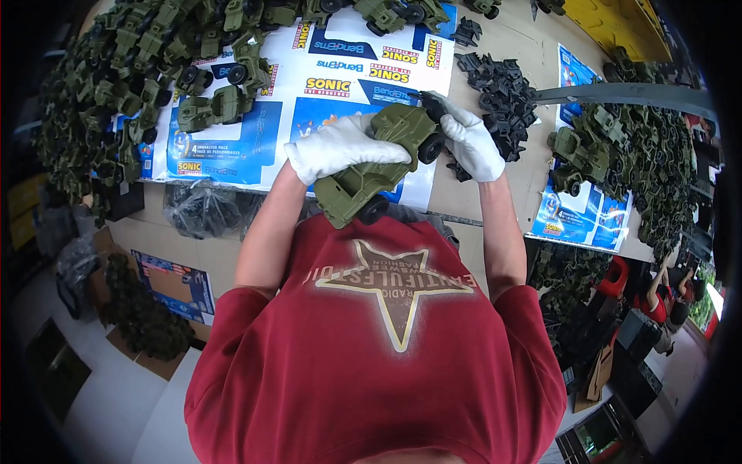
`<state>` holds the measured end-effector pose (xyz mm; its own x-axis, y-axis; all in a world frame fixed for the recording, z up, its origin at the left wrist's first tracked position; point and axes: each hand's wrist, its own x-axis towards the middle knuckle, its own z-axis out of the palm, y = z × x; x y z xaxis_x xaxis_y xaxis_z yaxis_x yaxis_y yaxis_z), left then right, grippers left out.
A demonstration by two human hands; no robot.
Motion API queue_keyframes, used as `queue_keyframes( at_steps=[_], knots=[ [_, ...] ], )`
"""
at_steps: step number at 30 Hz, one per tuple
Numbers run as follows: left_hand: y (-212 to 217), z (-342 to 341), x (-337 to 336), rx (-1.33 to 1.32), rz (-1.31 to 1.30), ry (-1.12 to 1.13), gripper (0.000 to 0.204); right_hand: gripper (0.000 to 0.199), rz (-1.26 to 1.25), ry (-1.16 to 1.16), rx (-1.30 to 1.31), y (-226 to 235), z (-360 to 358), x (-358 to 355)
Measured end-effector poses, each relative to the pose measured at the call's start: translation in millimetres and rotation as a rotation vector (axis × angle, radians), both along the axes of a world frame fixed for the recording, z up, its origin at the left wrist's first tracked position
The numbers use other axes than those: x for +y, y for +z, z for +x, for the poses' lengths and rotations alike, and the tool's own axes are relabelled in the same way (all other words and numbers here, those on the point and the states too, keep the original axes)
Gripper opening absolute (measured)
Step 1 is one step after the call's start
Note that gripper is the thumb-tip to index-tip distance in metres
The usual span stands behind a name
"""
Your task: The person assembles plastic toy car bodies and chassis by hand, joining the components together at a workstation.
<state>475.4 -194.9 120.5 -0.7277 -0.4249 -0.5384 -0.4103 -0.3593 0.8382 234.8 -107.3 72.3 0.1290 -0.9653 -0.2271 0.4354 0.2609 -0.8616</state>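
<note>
An olive-green toy truck (403, 126) with black wheels is held tilted above the table's near edge, in front of my chest. My left hand (348, 147), in a white glove, is closed round its middle, with the thumb lying along the side. In its white glove, my right hand (470, 143) grips a black plastic part (433, 106) at the truck's front end, close to a front wheel. Whether that part is fixed to the truck I cannot tell, since the fingers partly hide it. Just beyond my right hand lies a pile of black plastic parts (506, 104).
Green toy trucks heap up at the left (116, 85); another pile (641, 162) stands at the right. A single truck (215, 108) lies on the printed card sheets (270, 147). A grey metal bar (618, 94) crosses at right. A yellow bin (618, 27) stands far right.
</note>
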Motion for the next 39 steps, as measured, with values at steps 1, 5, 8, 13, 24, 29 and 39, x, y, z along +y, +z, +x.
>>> queue_keyframes(
  at_steps=[1,5,8,13,24,29,39],
  knots=[
    [-3.5,0.2,0.2,0.010,-0.018,-0.003,0.061,0.060,0.019,-0.017,-0.039,-1.4,0.9,1.3],
    [-5.2,1.2,2.2,-0.006,-0.066,-0.003,0.059,0.055,0.033,-0.009,-0.020,-9.0,2.3,7.0],
    [-4.6,0.8,3.3,-0.003,-0.070,-0.009,0.061,0.055,0.028,0.012,-0.119,-2.0,3.1,9.3],
    [-6.0,2.2,5.0,-0.057,-0.203,-0.024,0.061,0.058,0.008,-0.018,-0.139,-12.6,5.0,11.7],
    [1.8,8.2,7.0,-0.100,-0.194,-0.043,0.062,0.060,-0.032,-0.054,0.041,-12.2,8.1,17.9],
    [32.1,-0.3,6.4,-0.157,-0.282,-0.084,0.070,0.058,0.010,-0.096,0.201,-0.8,16.1,20.9],
    [-67.1,-14.3,22.9,0.517,-0.617,0.239,0.092,0.033,-0.084,-0.506,0.450,15.6,84.6,25.9]
  ],
)
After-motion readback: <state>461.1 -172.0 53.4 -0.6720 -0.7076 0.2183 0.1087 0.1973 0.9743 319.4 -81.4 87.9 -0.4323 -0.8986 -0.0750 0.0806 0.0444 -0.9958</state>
